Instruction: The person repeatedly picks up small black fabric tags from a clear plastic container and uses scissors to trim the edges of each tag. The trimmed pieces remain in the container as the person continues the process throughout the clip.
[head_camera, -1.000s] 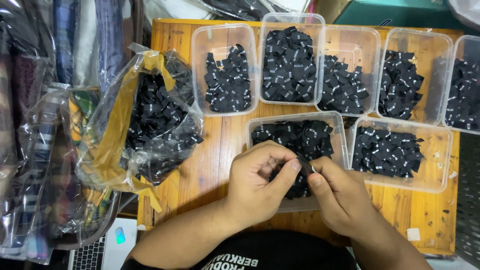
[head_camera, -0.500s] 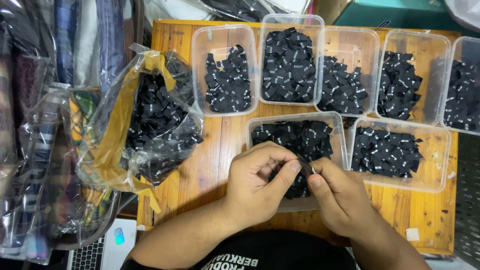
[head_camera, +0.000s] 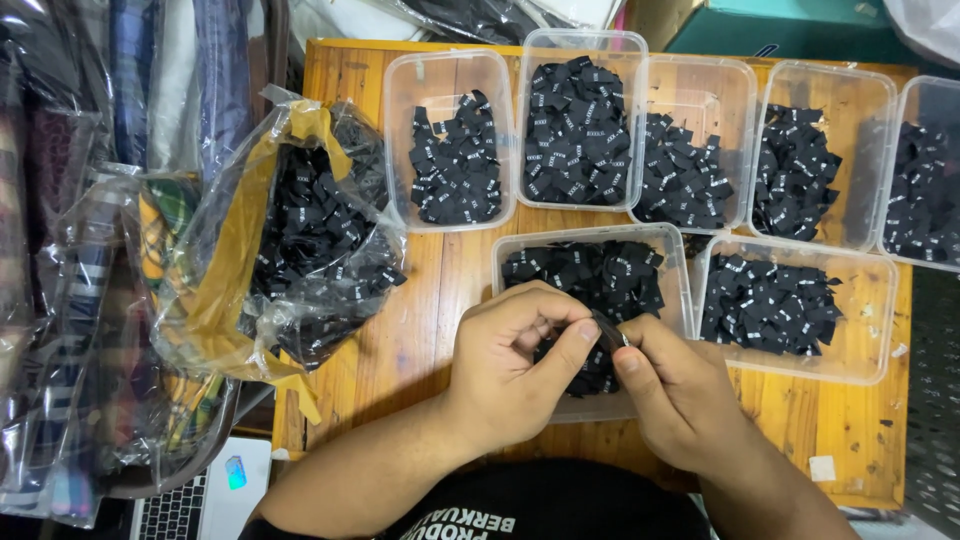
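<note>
Item: small black woven garment label, pinched between the fingertips of both hands above the nearest clear plastic tub.

Left hand: thumb and forefinger closed on the label's left end; remaining fingers curled loosely.
Right hand: thumb and forefinger closed on the label's right end, touching the left hand's fingertips.

Handling, as judged: very light, thin and limp; likely folds or creases at once, no risk of breakage. Smooth weave may slip, and single pieces may cling together in the heap. Best taken at an edge or corner with a fingertip pinch; a broad grasp would lift several at once.

Stock nearby:
- Nearest tub, partly filled with the same black labels, directly under the hands.
- Second front tub, to the right, touching or just beside the first.
- Back row of five clear tubs, side by side, each holding black labels; the rightmost is cut off by the frame.
- Crumpled clear plastic bag with yellow tape, to the left, full of loose labels.

Surface: wooden table, orange-brown, scuffed, with small scraps near the right front corner.

Surroundings: bagged folded fabrics stacked at left; laptop corner at lower left; teal box beyond the table.
</note>
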